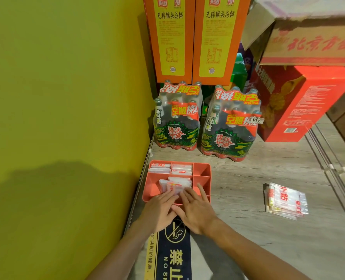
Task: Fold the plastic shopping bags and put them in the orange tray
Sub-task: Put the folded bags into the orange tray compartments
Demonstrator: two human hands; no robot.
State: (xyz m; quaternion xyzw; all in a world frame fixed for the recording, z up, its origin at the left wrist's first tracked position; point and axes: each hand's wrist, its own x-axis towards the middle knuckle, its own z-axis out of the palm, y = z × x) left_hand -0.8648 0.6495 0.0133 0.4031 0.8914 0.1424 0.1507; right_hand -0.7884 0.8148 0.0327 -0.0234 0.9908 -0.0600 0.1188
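Both hands are down at the orange tray [201, 170], which sits on the counter [268, 174] against the yellow wall [66, 98]. The left hand [159, 209] and right hand [195, 211] lie side by side over the tray's near edge, fingers fairly straight, pressing on folded bags [176, 183] in the near left compartment. Neither grip is closed around anything; the fingers lie flat on the plastic. More folded bags fill the two far left compartments [160, 168]. The right-hand compartments show bare orange.

Well to the right on the counter lies a loose stack of flat bags [286, 201], white and clear with red print. Behind the tray stand two shrink-wrapped bottle packs [177, 118], with orange boxes [195, 37] behind them. A no-smoking sign [173, 253] lies under the wrists.
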